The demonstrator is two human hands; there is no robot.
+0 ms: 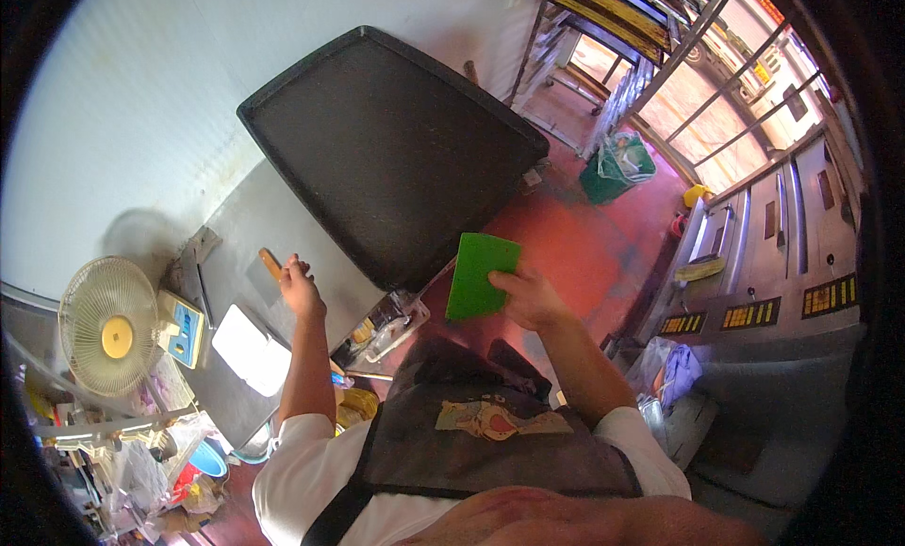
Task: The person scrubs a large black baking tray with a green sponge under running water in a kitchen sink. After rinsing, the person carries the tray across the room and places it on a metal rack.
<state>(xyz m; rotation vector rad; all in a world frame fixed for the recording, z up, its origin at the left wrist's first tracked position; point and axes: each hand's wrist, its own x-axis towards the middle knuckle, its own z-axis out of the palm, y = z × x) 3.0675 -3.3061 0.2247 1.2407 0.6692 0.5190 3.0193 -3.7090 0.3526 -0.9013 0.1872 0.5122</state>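
My left hand (300, 290) is closed round a wooden-handled tool (271, 262) above the metal worktop (240, 221). It looks like a dough scraper, with a thin grey blade that hardly stands out from the metal. My right hand (534, 297) grips a flat green plastic sheet (482, 276), shaped like a scraper, with the thumb on its face. Beyond both hands a large black baking tray (396, 150) with a raised rim rests on the worktop's far part. The green sheet is close to the tray's near right corner.
On the left stand a fan (111, 334), a small box (181, 329) and a white tray-like object (251, 349). Ovens (754, 263) line the right side. A green bin (615, 172) stands on the red floor, near a rack (613, 23). A container of tools (385, 327) is beside the worktop's front.
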